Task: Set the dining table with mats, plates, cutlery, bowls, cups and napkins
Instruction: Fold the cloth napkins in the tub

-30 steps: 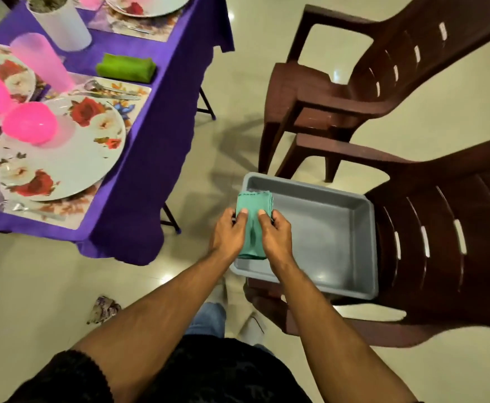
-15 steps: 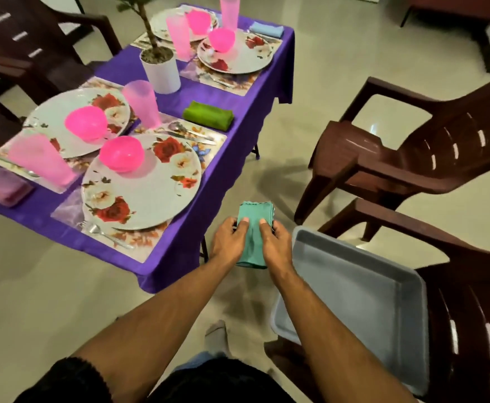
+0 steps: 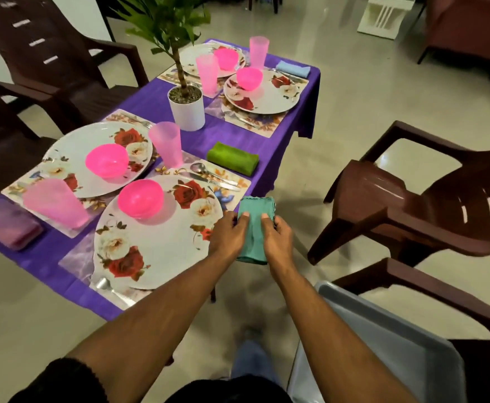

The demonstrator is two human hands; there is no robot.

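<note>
Head view looks down on a surface (image 3: 162, 112) draped in purple cloth, lying to the left of and beyond the hands. Far to the left of the hands, a folded purple napkin (image 3: 8, 225) lies at the surface's near-left edge, with a pink cup (image 3: 53, 203) just beside it. Beyond that, a floral plate (image 3: 72, 158) carries a pink bowl (image 3: 107, 159), and a second pink cup (image 3: 166, 144) stands upright to its right. Directly left of the hands, the nearest floral plate (image 3: 156, 245) sits on a place mat (image 3: 75, 260) and holds another pink bowl (image 3: 140, 199); a fork (image 3: 113, 290) lies at its near side. Past the hands, a spoon (image 3: 201, 170) and a knife (image 3: 217, 183) lie on the mat, and a folded green napkin (image 3: 232, 158) rests just beyond them. Farther off stand a potted plant (image 3: 186, 107) and two more place settings.

The left hand (image 3: 228, 234) and right hand (image 3: 277, 237) together hold a folded teal napkin (image 3: 255, 225) at the surface's right edge, just beside the nearest plate. Each thumb presses on top, the fingers curled beneath. Whether the napkin touches the surface cannot be told.

Right of the hands stands a brown plastic chair (image 3: 429, 205). Below and right, a grey tray (image 3: 389, 350) rests on a second brown chair (image 3: 441, 298).
</note>
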